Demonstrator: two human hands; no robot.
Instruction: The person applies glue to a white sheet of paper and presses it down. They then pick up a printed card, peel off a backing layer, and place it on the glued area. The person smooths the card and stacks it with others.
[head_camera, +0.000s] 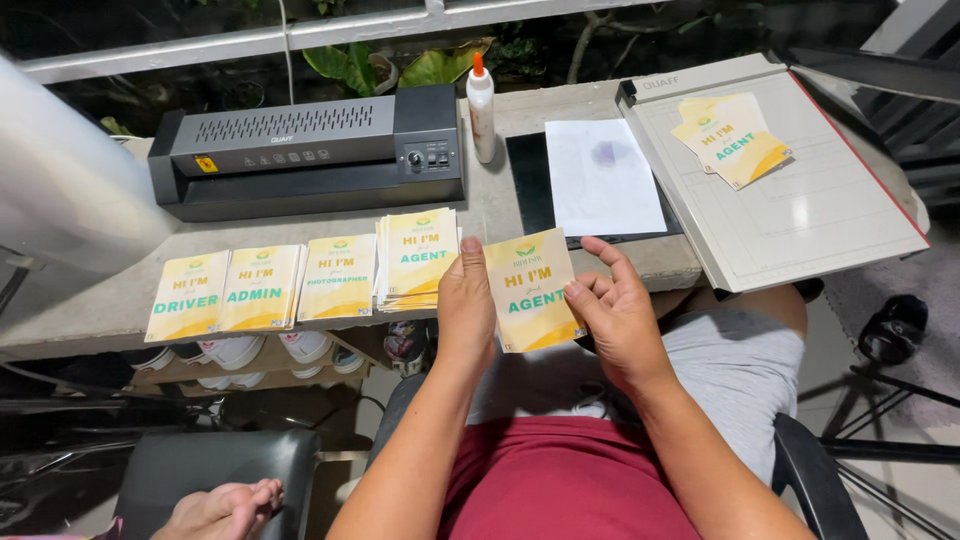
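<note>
Both hands, left hand (466, 305) and right hand (615, 315), have a pinching grip on one yellow card (530, 290) by its side edges, above the lap, just off the worktop (500, 205). Behind sit a laminator (305, 150), a paper cutter (790, 200) and a card stack (418, 255). It looks light, thin, bendable and perhaps slick, so edges seem the best hold.

I see a grey concrete counter (100, 300) running across the view. At ten o'clock a black laminator (310, 150) sits on it. A white glue bottle (482, 108) with an orange tip stands at twelve. At nine o'clock, yellow cards (262, 288) lie in a row beside a card stack (418, 256). A paper trimmer (800, 210) lies at two o'clock, overhanging the edge, and a black mat (528, 185) carrying a white sheet (603, 176) lies just left of it.
</note>
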